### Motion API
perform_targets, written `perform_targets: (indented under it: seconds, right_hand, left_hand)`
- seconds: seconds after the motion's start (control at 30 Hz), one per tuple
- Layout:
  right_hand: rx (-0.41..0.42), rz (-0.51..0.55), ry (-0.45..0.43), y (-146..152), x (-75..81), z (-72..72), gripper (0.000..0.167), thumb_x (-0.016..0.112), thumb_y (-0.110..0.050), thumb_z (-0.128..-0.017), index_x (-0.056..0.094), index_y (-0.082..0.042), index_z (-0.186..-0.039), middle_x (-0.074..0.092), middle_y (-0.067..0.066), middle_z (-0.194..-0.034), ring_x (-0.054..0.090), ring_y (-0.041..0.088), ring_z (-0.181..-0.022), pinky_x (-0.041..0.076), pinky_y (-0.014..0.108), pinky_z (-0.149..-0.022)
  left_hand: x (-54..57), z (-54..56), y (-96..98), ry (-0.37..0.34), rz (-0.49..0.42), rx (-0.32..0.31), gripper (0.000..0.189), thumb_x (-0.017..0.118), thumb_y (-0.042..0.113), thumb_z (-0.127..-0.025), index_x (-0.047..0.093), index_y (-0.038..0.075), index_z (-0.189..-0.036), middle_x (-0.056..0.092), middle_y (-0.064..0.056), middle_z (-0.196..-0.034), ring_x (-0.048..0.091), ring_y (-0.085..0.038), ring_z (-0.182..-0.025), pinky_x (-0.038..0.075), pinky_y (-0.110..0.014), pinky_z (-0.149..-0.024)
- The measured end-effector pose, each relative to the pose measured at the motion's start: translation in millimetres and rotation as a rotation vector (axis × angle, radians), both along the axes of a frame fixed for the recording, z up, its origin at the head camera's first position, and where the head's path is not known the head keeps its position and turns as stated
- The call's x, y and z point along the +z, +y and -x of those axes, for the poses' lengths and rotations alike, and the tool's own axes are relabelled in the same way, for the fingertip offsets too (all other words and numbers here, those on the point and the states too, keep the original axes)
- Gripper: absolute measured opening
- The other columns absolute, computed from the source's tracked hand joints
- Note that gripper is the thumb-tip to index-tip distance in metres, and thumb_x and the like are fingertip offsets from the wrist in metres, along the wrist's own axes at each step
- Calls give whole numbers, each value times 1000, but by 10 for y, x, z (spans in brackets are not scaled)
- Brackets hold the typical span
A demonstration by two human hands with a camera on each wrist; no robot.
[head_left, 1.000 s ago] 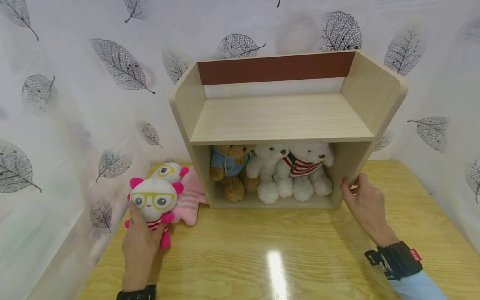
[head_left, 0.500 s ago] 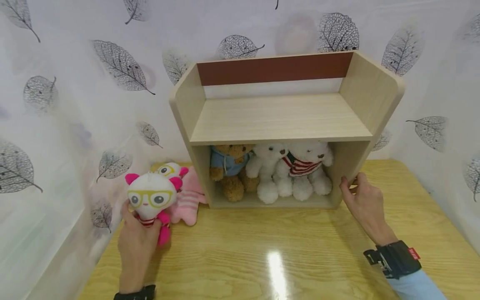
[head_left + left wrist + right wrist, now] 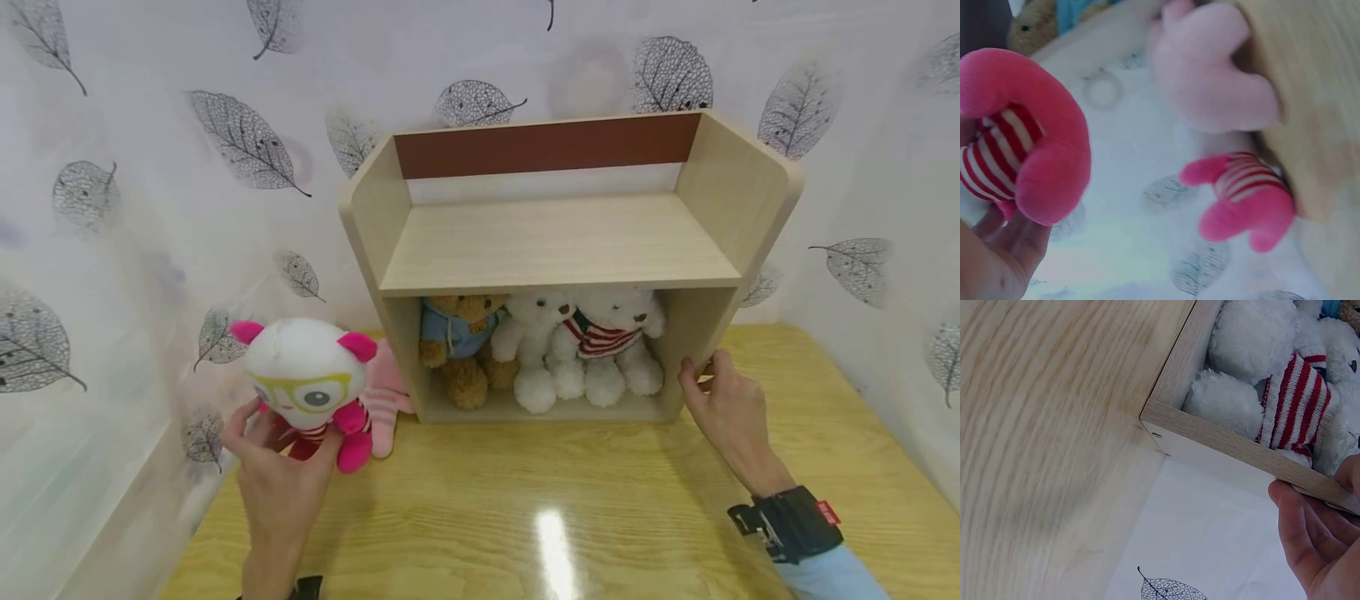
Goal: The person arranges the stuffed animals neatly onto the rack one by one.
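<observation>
My left hand [image 3: 281, 487] grips a plush panda [image 3: 303, 358] with yellow glasses and pink ears around its lower body, raised off the table. Its pink limbs and striped body [image 3: 997, 156] fill the left of the left wrist view. Behind it lie a pale pink plush toy [image 3: 386, 400] and, seen in the left wrist view, a second pink plush with a striped top [image 3: 1250, 200]. On the other side, my right hand [image 3: 727, 425] pinches the front edge of the right side panel of a wooden shelf [image 3: 555, 242], thumb inside and fingers outside.
Inside the lower compartment sit a brown bear [image 3: 465, 333] in a blue hoodie, a white bear [image 3: 532, 350] and another white bear in a striped scarf [image 3: 611, 342]. The shelf stands on a wooden table [image 3: 480, 508] against leaf-patterned walls [image 3: 150, 250].
My left hand has taken the panda by its lower body, lifted it and tipped its head forward. My right hand stays on the shelf panel. The head view has shifted slightly.
</observation>
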State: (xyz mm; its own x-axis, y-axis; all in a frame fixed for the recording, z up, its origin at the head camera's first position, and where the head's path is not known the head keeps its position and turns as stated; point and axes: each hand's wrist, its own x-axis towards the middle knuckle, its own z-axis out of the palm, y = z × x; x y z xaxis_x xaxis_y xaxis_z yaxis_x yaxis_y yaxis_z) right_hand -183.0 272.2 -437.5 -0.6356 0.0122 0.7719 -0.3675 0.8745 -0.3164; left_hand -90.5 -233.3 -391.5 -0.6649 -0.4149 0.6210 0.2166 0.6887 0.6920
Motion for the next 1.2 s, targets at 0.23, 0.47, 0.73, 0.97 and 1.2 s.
perform_targets:
  seconds: [0.23, 0.47, 0.73, 0.97, 1.2]
  right_hand:
    - [-4, 0, 3, -2, -7, 2, 19, 68, -7, -88, 57, 8, -92, 67, 24, -68, 67, 34, -51, 40, 24, -39]
    - [-7, 4, -2, -7, -18, 0, 19, 67, -8, -88, 57, 8, -91, 67, 24, -68, 67, 34, -51, 41, 25, -39]
    - [-13, -5, 0, -8, -18, 2, 19, 67, -8, -89, 56, 8, -90, 66, 24, -69, 66, 34, -51, 40, 26, -39]
    - [-13, 6, -18, -6, -9, -16, 19, 67, -8, -89, 56, 8, -91, 67, 25, -70, 66, 35, -51, 38, 22, -40]
    - [-3, -1, 3, -11, 1, -3, 18, 67, -7, -89, 56, 7, -90, 68, 25, -69, 67, 35, -51, 41, 25, -40]
  left_hand:
    - [48, -42, 195, 171, 99, -142, 63, 90, 1, -62, 49, -13, -107, 67, -11, -95, 58, 20, -88, 47, -4, -81]
    - [91, -18, 411, 222, 186, -327, 42, 93, 12, -65, 64, 0, -92, 72, -2, -88, 64, 4, -82, 51, -10, -76]
    - [147, 172, 727, 327, 229, -507, 36, 82, 34, -84, 64, 3, -92, 66, 0, -86, 62, -13, -78, 47, -16, -75]
    - [182, 248, 1117, 291, 214, -650, 34, 88, 15, -76, 61, 7, -95, 62, 1, -83, 57, -9, -73, 48, -19, -63]
    - [276, 337, 1489, 272, 238, -757, 41, 92, 16, -74, 58, 8, -96, 64, -3, -98, 61, -11, -82, 54, -20, -65]
